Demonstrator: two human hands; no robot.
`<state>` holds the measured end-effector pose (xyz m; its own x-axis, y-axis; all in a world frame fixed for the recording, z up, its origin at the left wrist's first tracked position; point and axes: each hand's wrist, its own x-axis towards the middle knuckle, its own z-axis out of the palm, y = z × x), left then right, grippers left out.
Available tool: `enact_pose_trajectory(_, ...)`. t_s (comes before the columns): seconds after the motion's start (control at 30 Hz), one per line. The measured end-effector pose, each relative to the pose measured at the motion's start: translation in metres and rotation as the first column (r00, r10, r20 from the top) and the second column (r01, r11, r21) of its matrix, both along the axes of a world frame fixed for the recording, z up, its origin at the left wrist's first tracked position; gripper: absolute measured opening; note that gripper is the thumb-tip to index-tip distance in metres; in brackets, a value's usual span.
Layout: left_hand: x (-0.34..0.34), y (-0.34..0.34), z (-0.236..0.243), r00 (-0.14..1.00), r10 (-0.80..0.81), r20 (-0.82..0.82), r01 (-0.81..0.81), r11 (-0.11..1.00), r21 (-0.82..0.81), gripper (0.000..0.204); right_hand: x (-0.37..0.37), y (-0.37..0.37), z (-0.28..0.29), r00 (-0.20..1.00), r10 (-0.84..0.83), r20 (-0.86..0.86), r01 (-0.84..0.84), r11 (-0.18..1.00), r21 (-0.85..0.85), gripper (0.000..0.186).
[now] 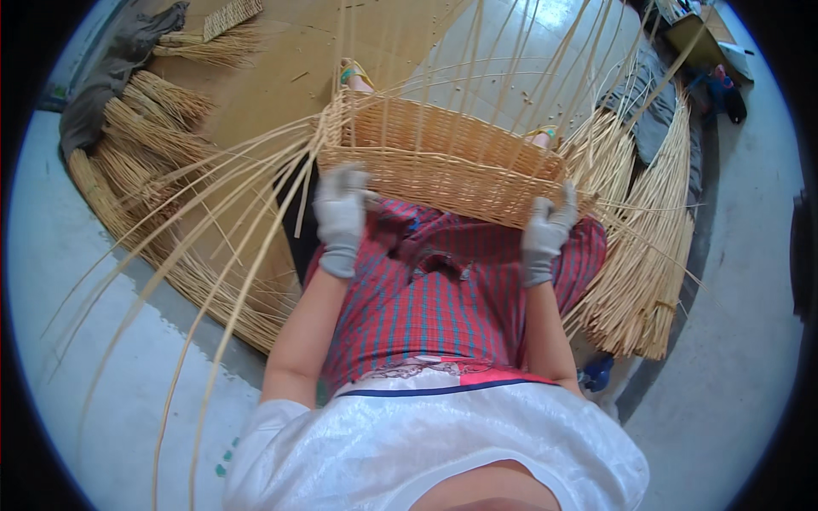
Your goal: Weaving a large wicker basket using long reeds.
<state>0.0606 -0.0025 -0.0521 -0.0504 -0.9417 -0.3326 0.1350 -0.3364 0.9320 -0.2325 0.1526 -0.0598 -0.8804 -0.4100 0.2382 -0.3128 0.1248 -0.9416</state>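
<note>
We hold the half-woven basket (pixel 443 162) on our lap, left hand (pixel 341 217) and right hand (pixel 547 232) clamped on its near rim, well apart. Risk: long loose stakes (pixel 213 247) left of basket may kink or snap if we twist it, and grip could slip w/ gloves.

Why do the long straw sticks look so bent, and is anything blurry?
Head view: the fisheye lens bows the loose canes toward the dark round rim; lighting is soft and even; the basket and both gloved hands, left hand and right hand, look fairly sharp; the white top nearest the camera glares slightly.
</note>
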Motion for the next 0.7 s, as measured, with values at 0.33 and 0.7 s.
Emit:
enact_pose_trajectory(0.33, 0.142, -0.033, -0.029, 0.979, -0.134, 0.157, 0.193, 0.865, -0.463, 0.048, 0.277, -0.129, 0.078, -0.050, 0.894, -0.446, -0.997, -0.016, 0.080, 0.037)
enact_pose_trajectory(0.7, 0.086, -0.064, 0.058, 0.986, -0.031, 0.162, 0.125, 0.778, -0.615, 0.024, 0.157, -0.101, 0.085, -0.009, 0.954, -0.299, -0.618, 0.229, 0.752, 0.023)
